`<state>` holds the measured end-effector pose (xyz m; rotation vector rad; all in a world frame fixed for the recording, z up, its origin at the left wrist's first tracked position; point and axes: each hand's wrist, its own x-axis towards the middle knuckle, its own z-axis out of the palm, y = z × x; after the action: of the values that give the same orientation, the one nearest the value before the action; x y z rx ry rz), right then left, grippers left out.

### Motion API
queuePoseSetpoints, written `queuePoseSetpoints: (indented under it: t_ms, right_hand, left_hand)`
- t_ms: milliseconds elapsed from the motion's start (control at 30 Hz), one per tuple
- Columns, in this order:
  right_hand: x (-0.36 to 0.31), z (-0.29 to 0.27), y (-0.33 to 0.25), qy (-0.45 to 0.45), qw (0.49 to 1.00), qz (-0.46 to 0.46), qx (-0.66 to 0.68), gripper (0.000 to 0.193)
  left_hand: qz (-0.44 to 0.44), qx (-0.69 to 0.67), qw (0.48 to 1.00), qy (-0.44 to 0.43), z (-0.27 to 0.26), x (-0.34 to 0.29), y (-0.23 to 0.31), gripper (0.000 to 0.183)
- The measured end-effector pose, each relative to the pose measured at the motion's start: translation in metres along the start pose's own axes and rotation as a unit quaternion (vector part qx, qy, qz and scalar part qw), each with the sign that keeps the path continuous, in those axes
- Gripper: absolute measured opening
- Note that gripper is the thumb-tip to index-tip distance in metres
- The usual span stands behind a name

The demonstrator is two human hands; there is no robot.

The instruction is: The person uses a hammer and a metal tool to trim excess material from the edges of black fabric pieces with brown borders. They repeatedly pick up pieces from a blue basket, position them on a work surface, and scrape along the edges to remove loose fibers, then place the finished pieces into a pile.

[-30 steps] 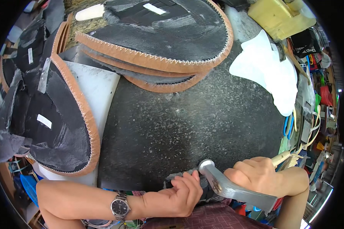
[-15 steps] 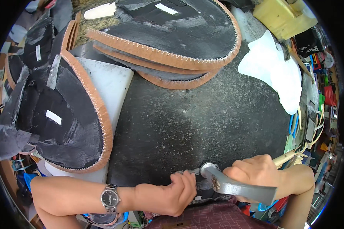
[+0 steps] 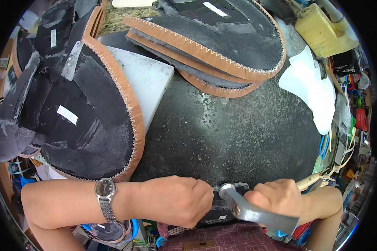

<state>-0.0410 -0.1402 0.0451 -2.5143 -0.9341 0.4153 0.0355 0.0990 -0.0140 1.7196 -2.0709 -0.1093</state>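
Observation:
My right hand (image 3: 276, 196) is closed round the wooden handle (image 3: 308, 183) of a hammer (image 3: 255, 212). The hammer's round face is down by a black shoe upper (image 3: 217, 205) at the near table edge, and its flat peen points toward me. Closed and knuckles up, my left hand (image 3: 184, 201) grips the left side of that upper; its fingertips are hidden. The piece carries a small white label and lies partly under both hands. At left rests a larger black upper (image 3: 109, 121) with a brown rim and white zigzag stitching. More stacked uppers (image 3: 222, 37) lie at the back.
A pale slab (image 3: 134, 73) sits under the left uppers. The dark tabletop (image 3: 222, 129) is speckled with grit. To the right are a crumpled white sheet (image 3: 308, 85), a yellowish plastic container (image 3: 324, 31), and loose pale cords (image 3: 347, 154) along the cluttered edge.
My left hand has turned its knuckles up and its forearm has risen slightly. The hammer keeps nearly the same place, its face a little lower. The view has shifted, moving the uppers rightward.

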Motion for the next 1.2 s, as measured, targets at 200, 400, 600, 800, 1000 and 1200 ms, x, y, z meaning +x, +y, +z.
queuePoseSetpoints:
  t_ms: [200,400,600,800,1000,1200]
  right_hand:
    - [0.01,-0.009,-0.002,-0.037,0.999,-0.025,-0.01,0.015]
    - [0.023,-0.011,-0.012,-0.076,0.997,-0.013,-0.028,0.033]
    - [0.026,-0.012,-0.012,-0.082,0.997,-0.01,-0.008,0.032]
    - [0.029,-0.011,-0.008,-0.068,0.997,-0.033,0.003,0.033]
    - [0.028,-0.017,-0.008,-0.096,0.995,-0.04,-0.001,0.037]
    - [0.034,-0.018,-0.004,-0.117,0.989,-0.085,-0.036,0.037]
  left_hand:
    - [0.043,0.229,0.972,0.018,0.01,-0.004,0.018,0.029]
    - [-0.116,0.207,0.971,0.031,0.013,-0.008,0.038,0.026]
    - [-0.361,0.016,0.922,0.136,0.016,-0.001,0.064,0.025]
    - [-0.431,0.035,0.863,0.259,0.036,0.004,0.083,0.024]
    - [-0.363,0.155,0.886,0.244,0.048,0.005,0.087,0.019]
    - [-0.342,0.228,0.891,0.19,0.051,0.009,0.09,0.016]
